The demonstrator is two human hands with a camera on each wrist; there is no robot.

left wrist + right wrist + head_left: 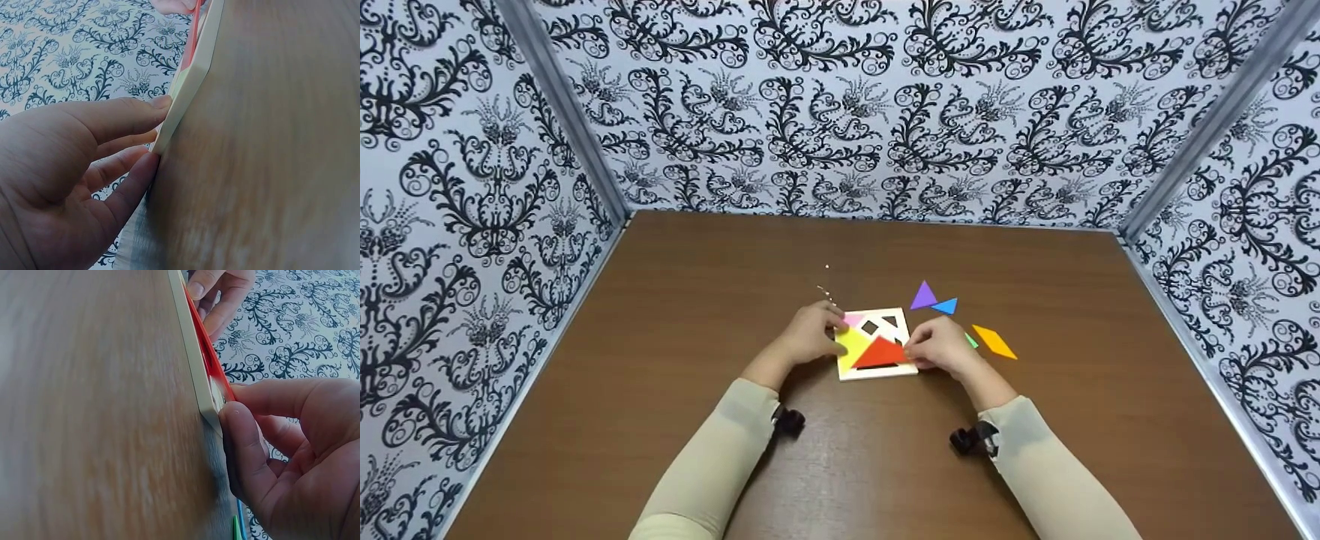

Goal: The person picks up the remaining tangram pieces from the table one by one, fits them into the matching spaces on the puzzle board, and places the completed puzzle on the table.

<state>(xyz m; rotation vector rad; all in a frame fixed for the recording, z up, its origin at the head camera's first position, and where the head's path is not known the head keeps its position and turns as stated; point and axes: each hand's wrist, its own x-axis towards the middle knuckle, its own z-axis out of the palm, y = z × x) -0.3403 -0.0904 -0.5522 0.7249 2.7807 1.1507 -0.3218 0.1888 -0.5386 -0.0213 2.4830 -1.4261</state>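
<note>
A pale square tangram board (pixel 877 373) lies on the table, with a yellow triangle (pixel 852 346) and a pink piece (pixel 853 320) in it. My left hand (pixel 812 331) grips the board's left side; in the left wrist view its thumb (pixel 135 117) touches the edge. The red triangle (pixel 881 352) is pinched at its right corner by my right hand (pixel 943 345). In the right wrist view, the red triangle (pixel 209 343) is tilted, its near edge raised off the board. Dark cut-outs show at the board's upper right.
Right of the board lie a purple triangle (pixel 924 295), a blue triangle (pixel 946 306), an orange parallelogram (pixel 994 342) and a green piece (pixel 971 340) partly hidden by the right hand. Patterned walls (pixel 840 112) enclose the brown table (pixel 697 262) at back and sides.
</note>
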